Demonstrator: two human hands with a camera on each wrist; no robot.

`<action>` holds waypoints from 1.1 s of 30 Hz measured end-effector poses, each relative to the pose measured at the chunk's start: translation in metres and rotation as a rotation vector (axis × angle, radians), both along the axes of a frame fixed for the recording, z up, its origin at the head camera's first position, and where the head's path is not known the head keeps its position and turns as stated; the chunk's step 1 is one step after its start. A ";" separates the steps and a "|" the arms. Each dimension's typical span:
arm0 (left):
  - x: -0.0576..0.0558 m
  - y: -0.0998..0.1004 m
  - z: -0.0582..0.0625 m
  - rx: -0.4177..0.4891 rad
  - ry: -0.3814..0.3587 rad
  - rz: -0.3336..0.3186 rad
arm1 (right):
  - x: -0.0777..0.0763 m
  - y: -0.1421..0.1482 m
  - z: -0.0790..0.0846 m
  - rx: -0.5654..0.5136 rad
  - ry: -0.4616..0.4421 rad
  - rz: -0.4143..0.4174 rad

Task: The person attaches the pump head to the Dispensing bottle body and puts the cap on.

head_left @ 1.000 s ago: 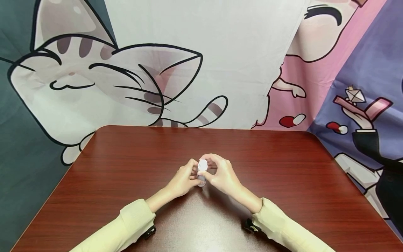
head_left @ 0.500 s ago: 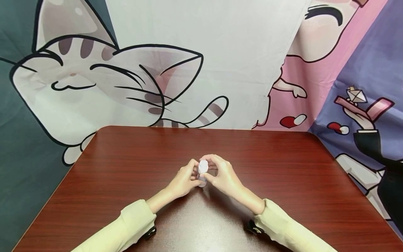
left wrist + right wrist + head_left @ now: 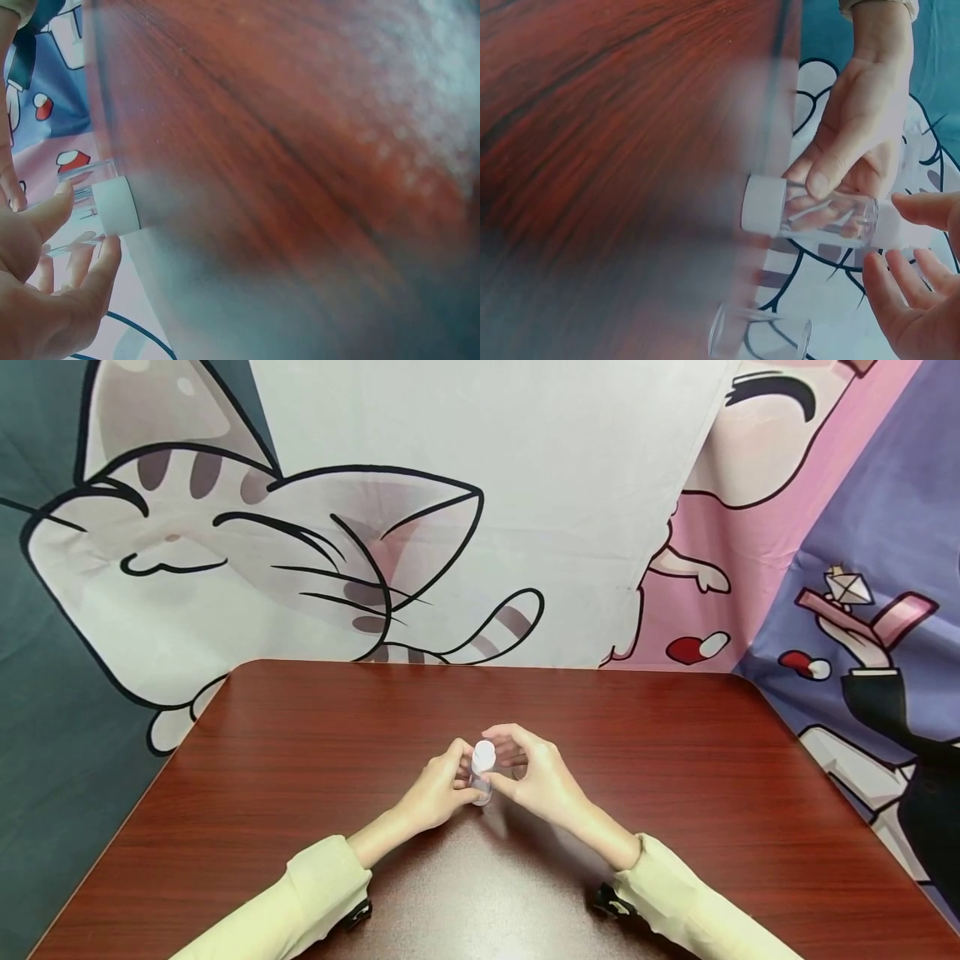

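1 clear bottle (image 3: pixel 829 219) is upright at mid-table; base contact cannot be determined. The left hand (image 3: pixel 429 792) grasps the bottle body. The right hand (image 3: pixel 543 781) is released, fingers parted beside the white cap (image 3: pixel 483 755). 1 clear vessel (image 3: pixel 771 342) is nearby. Printed cloth (image 3: pixel 570 510) hangs beyond the table (image 3: pixel 645 743).

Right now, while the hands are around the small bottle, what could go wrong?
The left hand alone seems to grip the bottle, so it might slip or tip if that grip loosens. The right hand, open close to the white top, might knock it.
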State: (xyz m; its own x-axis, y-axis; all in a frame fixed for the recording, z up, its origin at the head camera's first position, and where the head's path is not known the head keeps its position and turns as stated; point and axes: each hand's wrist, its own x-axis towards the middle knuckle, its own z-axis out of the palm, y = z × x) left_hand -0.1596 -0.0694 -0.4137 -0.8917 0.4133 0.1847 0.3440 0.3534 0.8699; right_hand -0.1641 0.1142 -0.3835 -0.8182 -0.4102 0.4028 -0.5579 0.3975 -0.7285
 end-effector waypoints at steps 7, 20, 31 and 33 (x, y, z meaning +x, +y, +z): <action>-0.001 0.000 -0.003 -0.015 0.029 0.014 | -0.001 0.009 0.001 0.022 -0.005 -0.035; -0.003 0.000 -0.003 -0.023 0.016 0.022 | -0.011 0.029 -0.004 0.068 0.044 -0.096; -0.002 0.000 -0.002 -0.042 0.003 0.032 | -0.016 0.040 -0.013 0.064 -0.047 -0.176; -0.002 0.000 -0.002 -0.040 0.001 0.031 | -0.017 0.042 -0.014 0.052 -0.065 -0.179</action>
